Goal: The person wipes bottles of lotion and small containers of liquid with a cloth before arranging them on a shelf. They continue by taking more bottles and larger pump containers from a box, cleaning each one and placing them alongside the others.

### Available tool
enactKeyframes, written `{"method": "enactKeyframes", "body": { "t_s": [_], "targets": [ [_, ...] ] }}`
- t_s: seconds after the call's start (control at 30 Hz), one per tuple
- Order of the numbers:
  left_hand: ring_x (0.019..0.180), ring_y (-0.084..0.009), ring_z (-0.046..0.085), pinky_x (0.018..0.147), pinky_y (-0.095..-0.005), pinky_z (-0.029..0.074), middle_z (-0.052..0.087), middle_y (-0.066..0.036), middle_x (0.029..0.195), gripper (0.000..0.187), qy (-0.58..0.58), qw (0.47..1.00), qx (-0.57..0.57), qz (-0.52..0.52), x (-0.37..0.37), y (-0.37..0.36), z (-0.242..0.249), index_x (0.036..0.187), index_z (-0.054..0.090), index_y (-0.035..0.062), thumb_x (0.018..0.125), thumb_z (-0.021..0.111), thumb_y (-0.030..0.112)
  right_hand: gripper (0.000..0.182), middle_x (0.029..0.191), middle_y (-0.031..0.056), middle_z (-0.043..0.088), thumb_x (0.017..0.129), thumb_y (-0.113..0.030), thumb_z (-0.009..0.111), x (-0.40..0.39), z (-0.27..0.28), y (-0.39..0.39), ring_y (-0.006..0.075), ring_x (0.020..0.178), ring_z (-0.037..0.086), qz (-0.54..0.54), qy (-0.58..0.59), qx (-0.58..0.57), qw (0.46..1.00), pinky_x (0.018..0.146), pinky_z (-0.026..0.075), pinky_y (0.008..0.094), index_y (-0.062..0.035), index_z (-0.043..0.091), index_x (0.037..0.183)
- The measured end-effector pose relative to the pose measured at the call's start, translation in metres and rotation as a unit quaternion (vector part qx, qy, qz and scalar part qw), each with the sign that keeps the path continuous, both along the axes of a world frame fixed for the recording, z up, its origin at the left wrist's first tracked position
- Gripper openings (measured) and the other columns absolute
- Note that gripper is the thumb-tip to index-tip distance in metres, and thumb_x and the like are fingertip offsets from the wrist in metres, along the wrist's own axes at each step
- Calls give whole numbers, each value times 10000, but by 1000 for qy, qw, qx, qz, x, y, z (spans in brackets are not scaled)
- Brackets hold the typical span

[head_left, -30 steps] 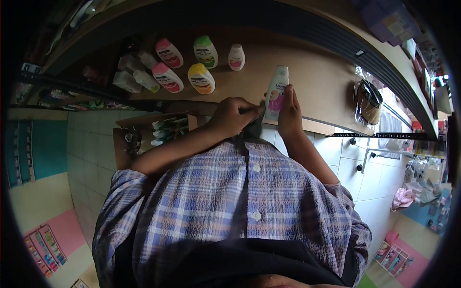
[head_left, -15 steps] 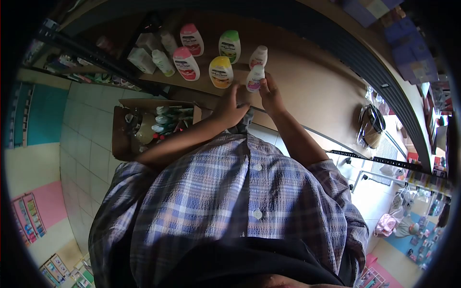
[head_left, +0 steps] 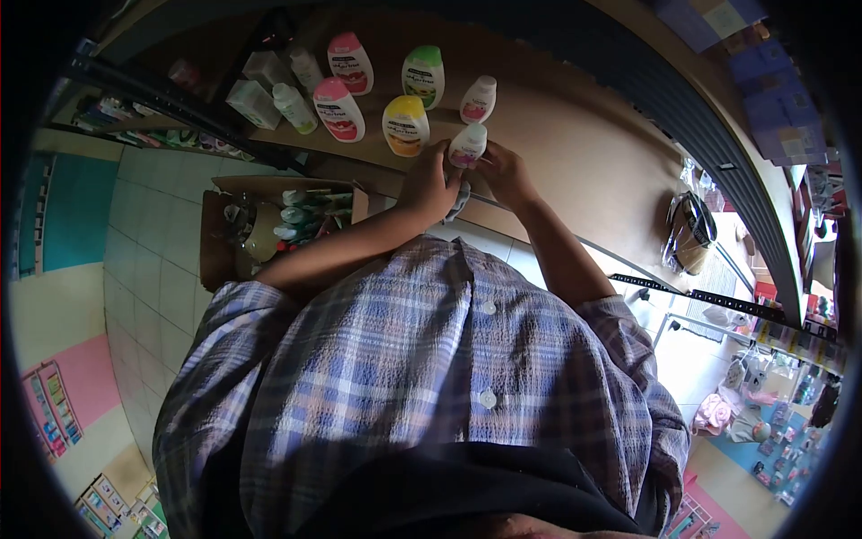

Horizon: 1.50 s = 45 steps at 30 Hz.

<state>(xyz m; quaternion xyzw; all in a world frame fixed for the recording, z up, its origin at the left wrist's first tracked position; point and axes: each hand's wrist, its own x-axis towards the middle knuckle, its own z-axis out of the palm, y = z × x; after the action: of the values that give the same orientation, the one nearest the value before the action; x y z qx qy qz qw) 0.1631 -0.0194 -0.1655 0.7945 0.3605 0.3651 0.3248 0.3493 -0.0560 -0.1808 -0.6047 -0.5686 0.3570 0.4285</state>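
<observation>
Both of my hands are at the shelf's front edge, around a small white bottle with a pink-purple label (head_left: pixel 468 145). My right hand (head_left: pixel 506 176) has its fingers closed on the bottle's right side. On the left side, my left hand (head_left: pixel 431 184) is raised with thumb and fingers close to the bottle; whether it touches is unclear. Behind stands another small white bottle (head_left: pixel 479 100). To the left are a yellow-capped bottle (head_left: pixel 407 127), a green-capped bottle (head_left: pixel 423 77) and two pink-capped bottles (head_left: pixel 339 110), (head_left: pixel 350 65).
A brown shelf board (head_left: pixel 575 153) extends right to a plastic-wrapped item (head_left: pixel 691 234). White boxes (head_left: pixel 253 104) and a green-white bottle (head_left: pixel 294 109) stand at the left. Below is an open carton (head_left: pixel 208 235) of bottles. Purple boxes (head_left: pixel 786 117) sit upper right.
My left hand has moved up and closer to the small bottle. The bottle and my right hand have shifted slightly in view, as has the whole scene.
</observation>
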Motion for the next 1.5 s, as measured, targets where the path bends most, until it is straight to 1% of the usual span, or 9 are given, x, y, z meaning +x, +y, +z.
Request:
{"method": "enactKeyframes", "body": {
  "t_s": [0.13, 0.27, 0.37, 0.6, 0.9, 1.2, 1.3, 1.47, 1.5],
  "targets": [
    [967, -386, 598, 827, -443, 480, 596, -194, 1048, 460, 48, 998, -46, -11, -4, 0, 3, 1237, 485, 22, 830, 680, 109, 385, 999, 152, 695, 830, -107, 693, -6, -13, -3, 243, 970, 676, -23, 37, -18, 999, 841, 515, 345, -52, 607, 1201],
    [980, -387, 598, 837, -448, 479, 605, -201, 1046, 439, 77, 996, -51, -7, -5, -6, -9, 1222, 495, 18, 831, 676, 105, 407, 1009, 167, 681, 814, -137, 713, -15, 1, -12, 296, 946, 672, -51, -52, 8, 997, 821, 516, 373, -47, 602, 1195],
    [991, -382, 601, 847, -446, 479, 614, -194, 1053, 410, 19, 999, -47, -2, -5, -5, -10, 1203, 511, 26, 832, 671, 97, 406, 1016, 175, 673, 817, -152, 709, -19, 10, -14, 323, 937, 667, -54, -75, 11, 996, 815, 514, 389, -49, 599, 1194],
    [983, -367, 611, 845, -440, 482, 629, -173, 1036, 359, 31, 997, -72, -13, -6, 0, 2, 1165, 543, 35, 833, 665, 95, 377, 1042, 198, 656, 825, -162, 689, -23, 16, -15, 390, 962, 638, -71, -90, 23, 993, 818, 505, 425, -48, 601, 1173],
    [959, -379, 610, 810, -456, 496, 612, -178, 1038, 397, 58, 997, -52, -10, -7, 0, -1, 1207, 496, 54, 846, 641, 137, 360, 1057, 208, 646, 826, -139, 675, -23, 18, -14, 404, 978, 625, -70, -124, 35, 989, 828, 502, 435, -46, 597, 1164],
    [1098, -415, 554, 923, -457, 462, 568, -240, 1179, 535, 73, 995, -72, -18, -16, -9, -1, 1324, 426, 30, 849, 642, 147, 373, 1073, 209, 635, 827, -136, 672, -25, 18, -14, 407, 998, 610, -68, -151, 59, 984, 833, 496, 451, -40, 576, 1174],
    [1078, -405, 566, 915, -442, 468, 576, -230, 1158, 548, 17, 1000, -13, 20, -27, -18, -2, 1324, 423, 28, 839, 656, 138, 350, 1045, 210, 634, 824, -153, 687, -27, 23, -14, 406, 993, 609, -58, -145, 38, 987, 837, 494, 445, -32, 582, 1135],
    [1086, -354, 576, 905, -402, 465, 602, -177, 1134, 414, 2, 991, -126, -45, -58, -23, -3, 1191, 536, 27, 821, 693, 122, 374, 1048, 201, 621, 806, -160, 720, -25, 14, -14, 395, 975, 614, -12, -190, 59, 980, 835, 492, 430, -13, 560, 1110],
    [981, -307, 619, 849, -371, 483, 634, -135, 1022, 316, -38, 994, -94, -27, -64, -26, -3, 1100, 589, 36, 814, 693, 121, 345, 1001, 186, 608, 807, -142, 722, -25, 9, -20, 358, 919, 616, -47, -106, 71, 991, 797, 492, 411, -7, 551, 1074]
  ]
}}
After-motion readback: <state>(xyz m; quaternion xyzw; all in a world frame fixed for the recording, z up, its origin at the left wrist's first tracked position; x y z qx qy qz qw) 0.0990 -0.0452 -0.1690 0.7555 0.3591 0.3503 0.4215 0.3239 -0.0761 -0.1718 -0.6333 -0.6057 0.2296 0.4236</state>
